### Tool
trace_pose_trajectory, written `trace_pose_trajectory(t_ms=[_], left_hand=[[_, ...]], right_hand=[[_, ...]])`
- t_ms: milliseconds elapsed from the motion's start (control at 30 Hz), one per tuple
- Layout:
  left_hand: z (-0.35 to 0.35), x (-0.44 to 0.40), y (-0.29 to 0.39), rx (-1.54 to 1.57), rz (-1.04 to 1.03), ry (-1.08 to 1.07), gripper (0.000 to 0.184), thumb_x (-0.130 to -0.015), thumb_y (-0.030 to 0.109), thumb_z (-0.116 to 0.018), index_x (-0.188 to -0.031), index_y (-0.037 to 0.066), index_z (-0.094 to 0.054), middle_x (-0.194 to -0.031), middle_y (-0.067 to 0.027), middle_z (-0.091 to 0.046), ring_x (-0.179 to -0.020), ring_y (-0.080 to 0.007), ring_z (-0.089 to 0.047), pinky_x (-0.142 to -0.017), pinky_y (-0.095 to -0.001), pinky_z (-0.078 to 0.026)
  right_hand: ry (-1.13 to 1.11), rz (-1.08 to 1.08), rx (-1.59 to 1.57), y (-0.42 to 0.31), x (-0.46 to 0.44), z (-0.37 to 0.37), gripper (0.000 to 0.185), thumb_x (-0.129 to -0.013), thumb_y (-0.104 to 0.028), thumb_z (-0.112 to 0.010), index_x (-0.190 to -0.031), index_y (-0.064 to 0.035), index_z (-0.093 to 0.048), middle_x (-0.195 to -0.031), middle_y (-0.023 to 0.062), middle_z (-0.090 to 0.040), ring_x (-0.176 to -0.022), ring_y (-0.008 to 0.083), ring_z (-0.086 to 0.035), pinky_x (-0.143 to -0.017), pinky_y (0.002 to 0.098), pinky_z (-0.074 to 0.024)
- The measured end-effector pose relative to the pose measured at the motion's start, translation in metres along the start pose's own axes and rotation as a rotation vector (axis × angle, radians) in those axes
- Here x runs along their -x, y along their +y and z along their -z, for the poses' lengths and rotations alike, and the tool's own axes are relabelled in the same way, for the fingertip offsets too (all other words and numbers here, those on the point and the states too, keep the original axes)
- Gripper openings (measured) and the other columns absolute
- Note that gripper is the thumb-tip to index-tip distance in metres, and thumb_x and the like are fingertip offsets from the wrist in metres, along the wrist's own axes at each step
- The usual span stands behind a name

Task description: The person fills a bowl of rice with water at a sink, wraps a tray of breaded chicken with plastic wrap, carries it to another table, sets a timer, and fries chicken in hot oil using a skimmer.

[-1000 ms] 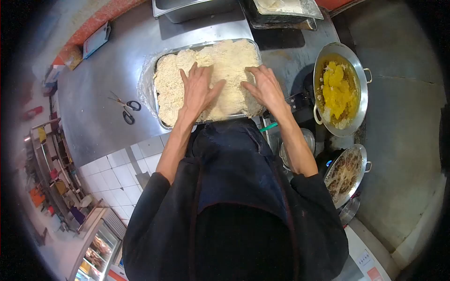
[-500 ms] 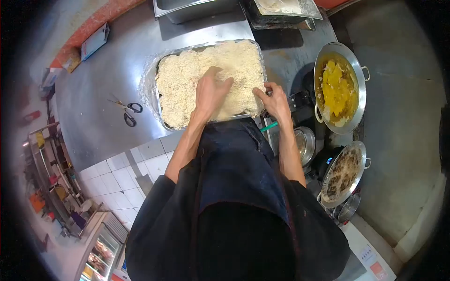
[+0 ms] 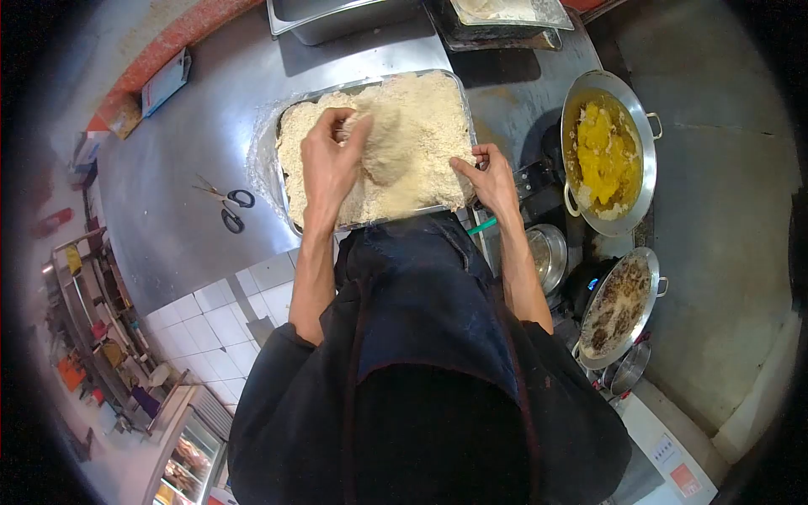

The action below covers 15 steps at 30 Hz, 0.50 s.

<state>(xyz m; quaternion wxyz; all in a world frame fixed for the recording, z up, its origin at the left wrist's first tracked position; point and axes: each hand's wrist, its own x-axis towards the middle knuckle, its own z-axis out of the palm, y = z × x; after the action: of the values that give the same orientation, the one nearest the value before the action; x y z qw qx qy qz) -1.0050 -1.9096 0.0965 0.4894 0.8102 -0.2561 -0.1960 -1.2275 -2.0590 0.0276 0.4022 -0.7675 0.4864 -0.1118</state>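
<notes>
A metal tray full of pale, crumb-coated pieces sits at the counter's front edge, with clear plastic wrap along its left side. Over the tray's middle, my left hand pinches the edge of a crumb-coated piece, which hangs tilted and blurred by motion. Loose crumbs cover the tray's right part. At the tray's right rim is my right hand, its fingers curled round the edge.
Scissors lie on the steel counter at left. Metal containers stand behind the tray. To the right are a pan of yellow food in oil, a second pan of bubbling oil and a strainer.
My left hand has moved left and lifted a coated piece off the tray. My right hand went from lying spread on the crumbs to the tray's right rim.
</notes>
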Motion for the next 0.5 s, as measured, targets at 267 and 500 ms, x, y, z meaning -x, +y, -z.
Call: trace_pose_trajectory(t_ms=[267,500], left_hand=[[0.017,-0.007,-0.04,0.069,0.051,0.124,0.044,-0.085,0.032,-0.074,-0.105,-0.007,-0.065,-0.084,-0.0093,-0.065,-0.071,-0.0117,-0.055,-0.063,-0.0278,-0.046],[0.022,0.002,-0.055,0.046,0.019,0.156,0.042,-0.087,0.029,-0.074,-0.107,-0.007,-0.063,-0.089,-0.0081,-0.064,-0.078,-0.0113,-0.056,-0.068,-0.0257,-0.046]], right_hand=[[0.029,-0.009,0.047,-0.007,0.002,-0.002,0.061,-0.072,-0.039,-0.083,-0.106,0.0062,-0.059,-0.09,0.0128,-0.063,-0.083,0.0203,-0.058,-0.075,0.0325,-0.0483],[-0.029,0.078,-0.119,-0.062,0.021,0.001,0.043,-0.08,-0.026,-0.076,-0.107,0.0027,-0.059,-0.106,0.0216,-0.065,-0.099,0.0325,-0.063,-0.089,0.0415,-0.0479]])
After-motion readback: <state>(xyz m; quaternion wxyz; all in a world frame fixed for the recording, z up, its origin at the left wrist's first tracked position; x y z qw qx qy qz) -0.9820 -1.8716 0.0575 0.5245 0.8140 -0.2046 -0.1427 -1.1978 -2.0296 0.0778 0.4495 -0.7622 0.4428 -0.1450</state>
